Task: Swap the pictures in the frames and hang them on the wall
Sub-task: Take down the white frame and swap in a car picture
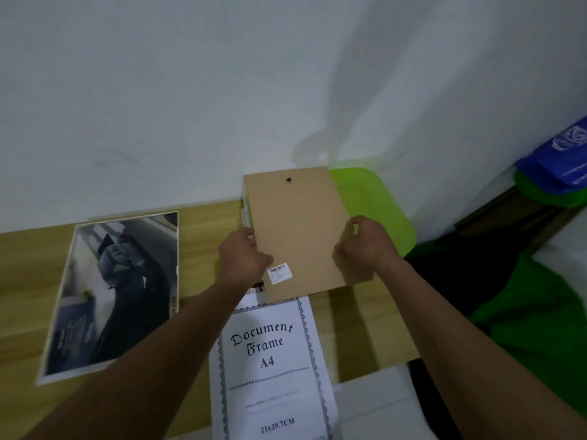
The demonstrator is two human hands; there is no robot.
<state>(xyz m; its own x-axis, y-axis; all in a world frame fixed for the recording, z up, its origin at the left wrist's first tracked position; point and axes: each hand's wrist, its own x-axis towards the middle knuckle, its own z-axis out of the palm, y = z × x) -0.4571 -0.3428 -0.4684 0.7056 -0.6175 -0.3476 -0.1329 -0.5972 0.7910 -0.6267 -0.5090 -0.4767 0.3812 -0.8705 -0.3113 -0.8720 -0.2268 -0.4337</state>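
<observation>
A dark photograph print (117, 290) lay flat on the wooden table (28, 281) at the far left. The left hand (243, 257) gripped the left edge of the brown backing board (300, 230), thumb on its face beside a white barcode sticker (280, 272). A white "Document Frame A4" insert sheet (273, 369) lay on the table below, its top edge under the board. The right hand (365, 241) pinched the board's right edge. A green tray (378, 204) sat behind, against the white wall (190, 90).
</observation>
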